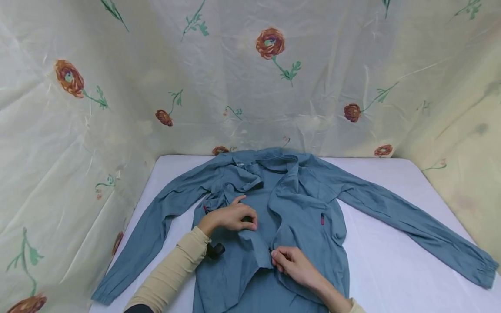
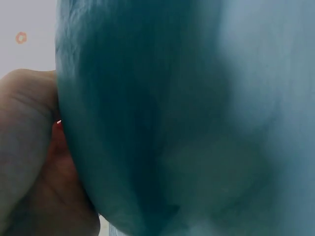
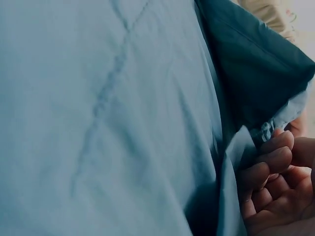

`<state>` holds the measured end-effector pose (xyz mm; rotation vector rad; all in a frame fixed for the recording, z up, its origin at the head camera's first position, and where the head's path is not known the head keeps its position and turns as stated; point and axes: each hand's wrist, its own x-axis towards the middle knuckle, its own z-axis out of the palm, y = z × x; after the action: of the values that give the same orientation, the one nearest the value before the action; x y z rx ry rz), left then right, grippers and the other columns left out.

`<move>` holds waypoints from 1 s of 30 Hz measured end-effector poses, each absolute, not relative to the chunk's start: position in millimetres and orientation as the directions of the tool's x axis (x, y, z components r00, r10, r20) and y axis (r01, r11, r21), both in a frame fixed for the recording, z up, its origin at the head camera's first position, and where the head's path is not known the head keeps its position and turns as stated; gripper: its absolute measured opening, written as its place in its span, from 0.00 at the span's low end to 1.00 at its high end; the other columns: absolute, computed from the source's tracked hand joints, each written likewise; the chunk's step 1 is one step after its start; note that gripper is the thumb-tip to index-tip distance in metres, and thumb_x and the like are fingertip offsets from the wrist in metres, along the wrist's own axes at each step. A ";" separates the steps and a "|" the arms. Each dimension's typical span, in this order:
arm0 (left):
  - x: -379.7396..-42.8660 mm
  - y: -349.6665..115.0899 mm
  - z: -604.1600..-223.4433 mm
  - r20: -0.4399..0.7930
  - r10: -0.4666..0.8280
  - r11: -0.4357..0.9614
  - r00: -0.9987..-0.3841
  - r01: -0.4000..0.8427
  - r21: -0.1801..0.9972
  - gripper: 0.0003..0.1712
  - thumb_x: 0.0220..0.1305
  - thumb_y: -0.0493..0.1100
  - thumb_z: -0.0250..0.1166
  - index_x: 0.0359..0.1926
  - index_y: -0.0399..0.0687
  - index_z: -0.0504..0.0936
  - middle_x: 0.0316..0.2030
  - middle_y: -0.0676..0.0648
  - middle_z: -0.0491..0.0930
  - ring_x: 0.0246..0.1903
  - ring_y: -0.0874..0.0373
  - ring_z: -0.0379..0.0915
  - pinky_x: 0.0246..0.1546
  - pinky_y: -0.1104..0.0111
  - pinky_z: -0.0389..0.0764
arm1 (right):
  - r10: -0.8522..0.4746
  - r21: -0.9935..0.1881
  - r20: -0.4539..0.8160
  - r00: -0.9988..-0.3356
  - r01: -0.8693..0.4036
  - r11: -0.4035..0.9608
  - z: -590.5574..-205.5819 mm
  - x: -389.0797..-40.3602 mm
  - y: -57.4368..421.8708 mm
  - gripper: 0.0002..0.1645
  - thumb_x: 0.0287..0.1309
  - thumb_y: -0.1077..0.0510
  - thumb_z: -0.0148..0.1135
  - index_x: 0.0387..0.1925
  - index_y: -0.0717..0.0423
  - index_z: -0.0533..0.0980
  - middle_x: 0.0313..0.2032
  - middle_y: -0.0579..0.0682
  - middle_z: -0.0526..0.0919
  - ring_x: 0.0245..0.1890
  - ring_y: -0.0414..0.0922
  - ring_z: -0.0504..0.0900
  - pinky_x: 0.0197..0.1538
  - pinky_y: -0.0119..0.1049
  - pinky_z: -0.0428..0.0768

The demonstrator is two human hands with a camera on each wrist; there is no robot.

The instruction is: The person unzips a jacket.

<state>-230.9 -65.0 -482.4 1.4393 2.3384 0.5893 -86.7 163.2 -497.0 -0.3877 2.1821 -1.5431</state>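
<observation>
A blue-grey zip jacket (image 1: 309, 230) lies spread on its back, collar at the far side and front parted. My left hand (image 1: 232, 217) grips the edge of the left-side front panel (image 1: 254, 248), which is lifted so its lower corner hangs between my hands. At the bottom of the front opening, my right hand (image 1: 295, 265) pinches the jacket's edge by a small dark zipper end (image 1: 270, 250). Fabric fills most of the left wrist view, beside part of the left hand (image 2: 29, 113). Curled right-hand fingers (image 3: 275, 157) hold the edge in the right wrist view.
Both sleeves stretch outward, the right one (image 1: 411, 221) reaching the right side of the white table (image 1: 375, 261). A red zipper pull (image 1: 322, 219) marks a chest pocket. Flower-printed curtains (image 1: 219, 65) stand behind and on both sides.
</observation>
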 end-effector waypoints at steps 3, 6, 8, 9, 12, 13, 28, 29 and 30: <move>-231.2 -67.2 -483.9 -0.038 0.887 0.414 -0.459 0.760 0.501 0.07 0.65 0.47 0.61 0.30 0.59 0.82 0.32 0.59 0.82 0.40 0.66 0.77 0.72 0.42 0.40 | -0.469 -0.943 -0.193 -0.862 0.032 0.330 -496.7 -86.2 163.9 0.25 0.71 0.50 0.46 0.30 0.68 0.74 0.16 0.50 0.69 0.11 0.33 0.58 0.13 0.36 0.62; -227.1 -66.4 -483.9 0.003 0.870 0.434 -0.493 0.769 0.469 0.06 0.64 0.47 0.62 0.31 0.57 0.83 0.32 0.57 0.81 0.39 0.63 0.77 0.72 0.43 0.40 | -0.463 -0.946 -0.191 -0.866 0.035 0.324 -496.0 -86.8 163.9 0.25 0.72 0.51 0.45 0.31 0.69 0.74 0.17 0.46 0.69 0.11 0.33 0.59 0.14 0.35 0.63; -222.0 -63.9 -484.4 0.033 0.861 0.444 -0.508 0.780 0.440 0.06 0.64 0.48 0.62 0.34 0.56 0.84 0.34 0.56 0.81 0.40 0.62 0.77 0.72 0.43 0.40 | -0.458 -0.946 -0.191 -0.868 0.039 0.321 -495.6 -87.2 163.9 0.25 0.72 0.51 0.45 0.31 0.69 0.73 0.17 0.45 0.69 0.12 0.33 0.59 0.14 0.34 0.64; -218.5 -62.1 -483.7 0.037 0.858 0.448 -0.512 0.783 0.432 0.07 0.65 0.49 0.61 0.37 0.55 0.84 0.36 0.55 0.81 0.42 0.61 0.76 0.72 0.43 0.39 | -0.456 -0.946 -0.195 -0.868 0.043 0.322 -495.4 -87.3 163.8 0.25 0.72 0.51 0.45 0.31 0.70 0.73 0.18 0.45 0.69 0.12 0.33 0.60 0.14 0.33 0.64; -206.3 -54.6 -479.3 0.031 0.872 0.430 -0.488 0.796 0.425 0.13 0.67 0.54 0.58 0.44 0.55 0.84 0.41 0.56 0.80 0.46 0.61 0.76 0.73 0.45 0.35 | -0.452 -0.943 -0.204 -0.868 0.050 0.330 -495.0 -87.1 163.6 0.25 0.72 0.51 0.45 0.31 0.69 0.73 0.18 0.45 0.69 0.12 0.33 0.60 0.15 0.33 0.65; -202.4 -51.3 -477.5 0.019 0.884 0.414 -0.466 0.802 0.431 0.15 0.68 0.54 0.56 0.45 0.56 0.84 0.42 0.56 0.81 0.47 0.62 0.76 0.73 0.45 0.36 | -0.450 -0.941 -0.206 -0.869 0.049 0.335 -495.1 -87.1 163.5 0.25 0.72 0.50 0.45 0.31 0.69 0.73 0.18 0.46 0.69 0.12 0.33 0.60 0.15 0.33 0.65; -196.2 -48.6 -480.0 -0.055 0.951 0.272 -0.303 0.745 0.609 0.08 0.67 0.48 0.58 0.31 0.57 0.79 0.33 0.59 0.80 0.39 0.73 0.73 0.72 0.50 0.47 | -0.495 -0.938 -0.164 -0.853 -0.021 0.347 -494.8 -84.9 161.9 0.24 0.72 0.50 0.45 0.29 0.66 0.73 0.18 0.59 0.70 0.12 0.33 0.59 0.17 0.37 0.66; -197.4 -49.9 -480.4 -0.055 0.952 0.270 -0.302 0.739 0.617 0.08 0.67 0.48 0.58 0.31 0.57 0.79 0.33 0.59 0.79 0.39 0.73 0.73 0.72 0.49 0.47 | -0.503 -0.937 -0.165 -0.848 -0.024 0.348 -494.8 -84.5 161.9 0.24 0.72 0.50 0.45 0.29 0.65 0.73 0.19 0.60 0.70 0.12 0.33 0.59 0.17 0.37 0.67; -198.6 -51.0 -480.8 -0.055 0.952 0.268 -0.300 0.736 0.622 0.08 0.67 0.48 0.58 0.31 0.57 0.79 0.33 0.59 0.79 0.39 0.73 0.73 0.72 0.49 0.46 | -0.509 -0.937 -0.166 -0.845 -0.027 0.349 -494.9 -84.3 161.9 0.24 0.72 0.50 0.44 0.30 0.65 0.74 0.19 0.60 0.71 0.13 0.34 0.59 0.18 0.37 0.67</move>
<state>-198.6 -51.0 -480.8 1.5261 2.1239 0.6945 -84.3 161.9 -494.9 -0.4680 2.1859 -1.5051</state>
